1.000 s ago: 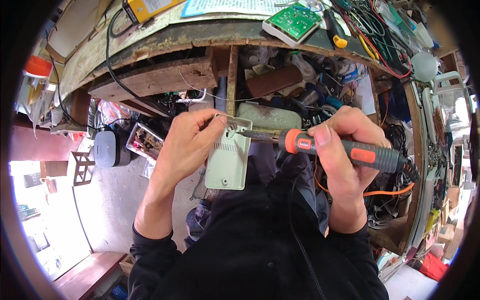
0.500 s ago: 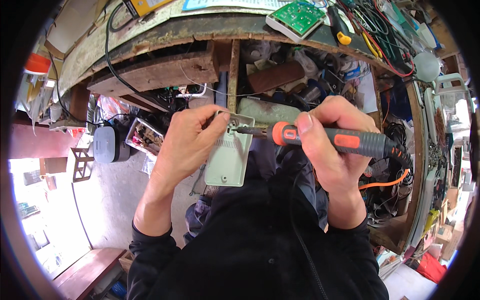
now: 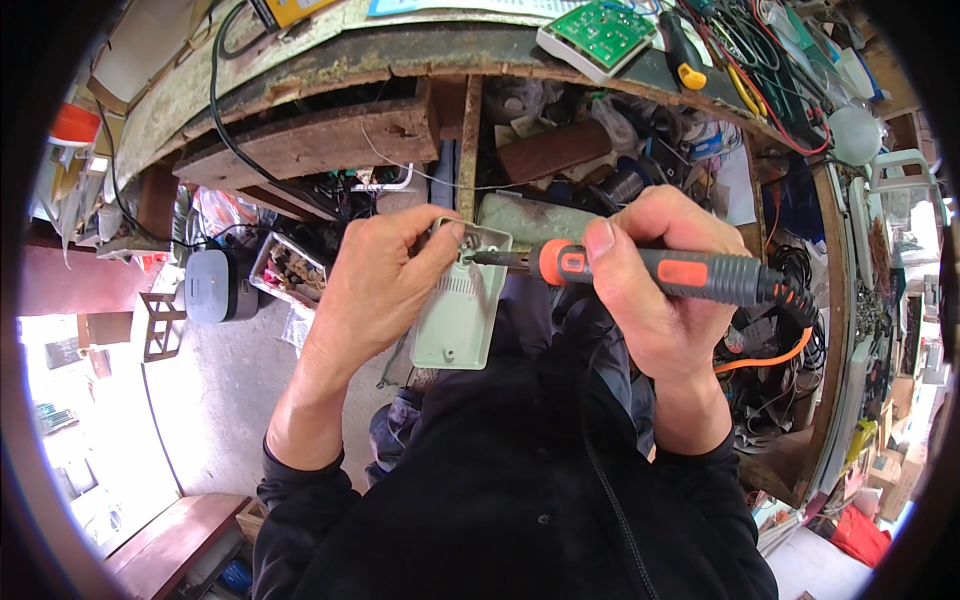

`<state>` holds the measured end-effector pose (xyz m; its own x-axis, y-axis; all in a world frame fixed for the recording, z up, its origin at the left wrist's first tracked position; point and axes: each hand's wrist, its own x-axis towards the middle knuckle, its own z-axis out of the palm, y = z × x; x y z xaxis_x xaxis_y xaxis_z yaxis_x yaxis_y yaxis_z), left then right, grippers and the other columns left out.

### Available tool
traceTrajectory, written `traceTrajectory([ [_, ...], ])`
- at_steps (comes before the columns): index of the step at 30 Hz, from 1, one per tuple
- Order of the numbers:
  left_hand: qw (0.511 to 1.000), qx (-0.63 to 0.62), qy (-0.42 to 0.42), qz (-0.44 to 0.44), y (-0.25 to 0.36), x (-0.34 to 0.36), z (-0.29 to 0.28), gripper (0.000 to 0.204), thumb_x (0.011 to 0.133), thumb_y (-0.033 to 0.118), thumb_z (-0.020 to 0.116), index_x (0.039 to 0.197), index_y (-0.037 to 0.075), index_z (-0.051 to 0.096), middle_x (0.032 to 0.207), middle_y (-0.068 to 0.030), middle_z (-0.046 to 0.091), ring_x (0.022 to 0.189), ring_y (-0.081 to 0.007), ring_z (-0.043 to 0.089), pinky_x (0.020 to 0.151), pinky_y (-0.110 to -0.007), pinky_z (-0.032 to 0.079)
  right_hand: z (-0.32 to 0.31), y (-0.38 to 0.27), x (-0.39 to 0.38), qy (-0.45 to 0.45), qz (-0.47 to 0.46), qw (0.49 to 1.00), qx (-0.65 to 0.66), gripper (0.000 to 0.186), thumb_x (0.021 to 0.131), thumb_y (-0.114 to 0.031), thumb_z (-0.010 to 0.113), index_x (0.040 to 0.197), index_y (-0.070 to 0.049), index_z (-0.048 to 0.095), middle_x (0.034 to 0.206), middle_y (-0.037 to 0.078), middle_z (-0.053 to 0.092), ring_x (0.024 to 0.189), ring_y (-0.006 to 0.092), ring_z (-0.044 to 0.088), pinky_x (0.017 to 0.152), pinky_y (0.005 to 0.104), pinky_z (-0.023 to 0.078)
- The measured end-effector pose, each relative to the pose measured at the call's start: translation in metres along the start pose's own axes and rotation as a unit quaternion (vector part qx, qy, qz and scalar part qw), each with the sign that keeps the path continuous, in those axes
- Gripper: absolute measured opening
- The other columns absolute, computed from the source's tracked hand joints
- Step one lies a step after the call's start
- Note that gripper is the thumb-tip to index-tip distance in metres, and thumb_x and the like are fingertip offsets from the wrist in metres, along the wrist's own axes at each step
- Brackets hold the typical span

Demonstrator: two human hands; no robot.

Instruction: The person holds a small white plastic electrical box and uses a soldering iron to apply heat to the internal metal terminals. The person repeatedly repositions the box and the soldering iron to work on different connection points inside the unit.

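My left hand [image 3: 380, 280] grips a pale green plastic case [image 3: 450, 325] by its top-left edge, thumb over the rim near small fittings inside. The case has a slotted vent and a small post near its bottom. My right hand [image 3: 660, 310] is wrapped round a black and orange soldering iron [image 3: 705, 279], whose dark tip reaches into the upper part of the case beside my left thumb. Whether the tip touches the fittings is hard to tell. An orange cord [image 3: 760, 361] shows below the iron's black strain relief.
A worn bench [image 3: 300, 60] crosses the top, carrying a green circuit board [image 3: 605, 35], a black-and-yellow screwdriver [image 3: 675, 55] and tangled tools. Beneath are cluttered shelves and a wooden drawer [image 3: 310, 140]. A grey box [image 3: 210, 285] and a carton [image 3: 285, 270] stand at left.
The iron and my right hand have moved left and slightly up, the tip further into the case. My left hand and the case have shifted slightly right and up.
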<state>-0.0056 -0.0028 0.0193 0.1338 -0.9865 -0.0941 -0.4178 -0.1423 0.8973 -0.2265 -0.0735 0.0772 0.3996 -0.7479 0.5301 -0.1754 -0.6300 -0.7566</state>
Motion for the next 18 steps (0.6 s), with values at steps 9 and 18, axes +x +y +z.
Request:
traceTrajectory([
  [9, 1.000, -0.002, 0.005, -0.014, 0.0039, -0.0010, -0.0006, 0.026, 0.102, 0.019, 0.064, 0.111, -0.004, 0.071, 0.067, -0.0068, 0.055, 0.063, -0.0072, 0.045, 0.057, -0.029, 0.040, 0.0009, -0.0004, 0.0010, 0.000, -0.006, 1.000, -0.004, 0.018, 0.082, -0.002, 0.076, 0.069, -0.001, 0.064, 0.063, 0.006, 0.068, 0.049, 0.0131, 0.062, 0.047, 0.0259, 0.045],
  [18, 1.000, -0.004, -0.005, -0.008, 0.0019, -0.0013, -0.0008, 0.027, 0.104, 0.018, 0.063, 0.115, -0.005, 0.072, 0.070, 0.0049, 0.053, 0.066, -0.0030, 0.043, 0.056, -0.024, 0.034, 0.0023, -0.0002, 0.0011, 0.006, -0.007, 1.000, 0.008, 0.017, 0.082, -0.001, 0.075, 0.069, 0.000, 0.065, 0.063, 0.006, 0.068, 0.050, 0.0127, 0.063, 0.047, 0.0254, 0.046],
])
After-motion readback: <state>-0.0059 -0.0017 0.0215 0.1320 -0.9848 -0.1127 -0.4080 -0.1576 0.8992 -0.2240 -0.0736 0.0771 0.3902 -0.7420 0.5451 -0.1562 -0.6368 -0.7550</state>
